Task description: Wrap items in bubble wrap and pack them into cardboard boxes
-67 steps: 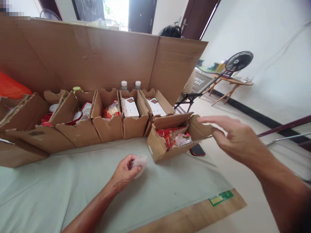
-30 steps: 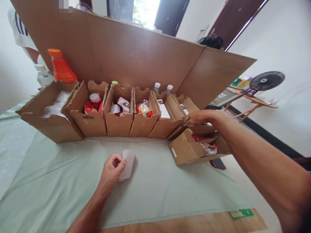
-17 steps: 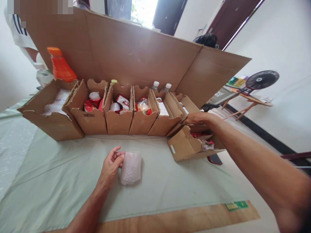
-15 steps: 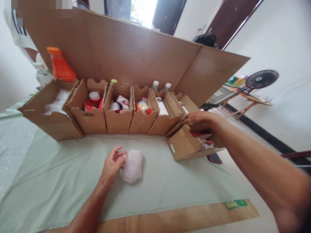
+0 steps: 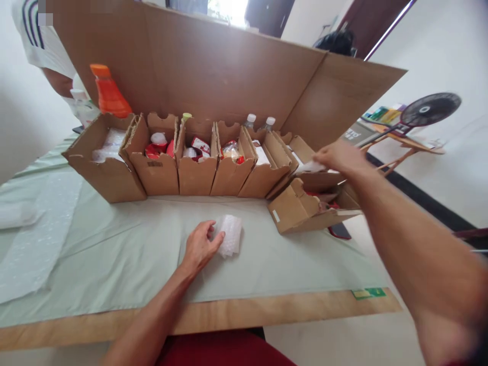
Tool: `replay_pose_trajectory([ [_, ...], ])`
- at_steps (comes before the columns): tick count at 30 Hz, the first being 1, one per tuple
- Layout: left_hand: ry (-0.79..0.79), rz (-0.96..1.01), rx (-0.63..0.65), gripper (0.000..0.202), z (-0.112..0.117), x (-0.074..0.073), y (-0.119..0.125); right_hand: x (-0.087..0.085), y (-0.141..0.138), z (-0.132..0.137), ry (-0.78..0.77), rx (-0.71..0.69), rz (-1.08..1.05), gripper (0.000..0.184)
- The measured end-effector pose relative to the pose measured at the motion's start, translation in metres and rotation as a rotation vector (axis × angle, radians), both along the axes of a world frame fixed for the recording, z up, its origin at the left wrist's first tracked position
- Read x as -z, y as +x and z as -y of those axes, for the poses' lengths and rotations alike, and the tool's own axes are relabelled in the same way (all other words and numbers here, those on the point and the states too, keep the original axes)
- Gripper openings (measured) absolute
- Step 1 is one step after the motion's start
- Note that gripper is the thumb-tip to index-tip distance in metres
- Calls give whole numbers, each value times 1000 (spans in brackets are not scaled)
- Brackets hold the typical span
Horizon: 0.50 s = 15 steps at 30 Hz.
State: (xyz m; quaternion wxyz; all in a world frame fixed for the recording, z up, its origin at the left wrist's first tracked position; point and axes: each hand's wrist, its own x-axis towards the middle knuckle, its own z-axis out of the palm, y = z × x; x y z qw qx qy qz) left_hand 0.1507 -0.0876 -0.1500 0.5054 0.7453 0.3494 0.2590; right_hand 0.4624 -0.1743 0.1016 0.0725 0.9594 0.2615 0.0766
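Note:
My left hand (image 5: pixel 202 245) is at the side of a small bubble-wrapped bundle (image 5: pixel 231 235) on the cloth, its thumb against the wrap and its fingers loosely curved and apart. What the bundle contains cannot be made out. Over on the right, my right hand (image 5: pixel 339 156) is closed on a thin white piece (image 5: pixel 310 167), its kind unclear, above the rightmost boxes. Below that hand lies a tilted cardboard box (image 5: pixel 292 208) with red packets inside. Just behind it stands an open cardboard box (image 5: pixel 299 147) with something white in it.
Several open cardboard boxes (image 5: pixel 158 175) stand in a row, holding packets and wrapped items. Behind them rises a cardboard panel (image 5: pixel 229 66). An orange bottle (image 5: pixel 110 94) is at the back left; a bubble wrap sheet (image 5: pixel 41 239) lies left. A fan (image 5: pixel 430 109) stands right.
My right hand has risen from the box at right and now shows a white piece in its fingers. The left hand stays beside the bundle. The whole view has shifted.

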Motion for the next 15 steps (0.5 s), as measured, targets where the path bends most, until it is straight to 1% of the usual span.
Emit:
replay_pose_trajectory([
  [1, -12, 6, -3, 45, -1, 0, 0, -11, -6, 11, 71, -2, 60, 27],
  [2, -22, 15, -9, 46, -1, 0, -1, -19, -15, 23, 180, -40, 128, 30],
  [3, -30, 26, -19, 48, -1, -1, -2, -21, -28, 35, 347, -126, 186, 31],
  [4, -28, 53, -40, 52, -1, -3, -3, -18, -45, 47, 534, -242, 210, 29],
  [5, -9, 103, -66, 55, 0, -5, -5, -7, -66, 56, 680, -371, 182, 25],
  [6, 28, 176, -91, 59, 2, -7, -7, 11, -90, 63, 758, -469, 120, 24],
  [7, 79, 267, -110, 62, 4, -9, -10, 33, -115, 67, 795, -539, 20, 25],
  [9, 179, 438, -103, 66, 7, -10, -13, 82, -162, 67, 654, -671, -249, 32],
  [10, 206, 469, -81, 66, 8, -10, -14, 102, -182, 64, 575, -732, -385, 34],
  [11, 212, 449, -64, 65, 8, -8, -14, 116, -197, 61, 477, -796, -539, 35],
  [12, 203, 393, -64, 63, 8, -6, -14, 122, -206, 59, 443, -815, -644, 34],
  [13, 185, 319, -79, 60, 6, -4, -13, 120, -208, 57, 436, -823, -714, 31],
  [14, 164, 247, -99, 56, 4, -2, -11, 112, -203, 56, 464, -810, -732, 28],
  [15, 147, 191, -112, 52, 2, 0, -9, 98, -192, 53, 518, -779, -693, 25],
])
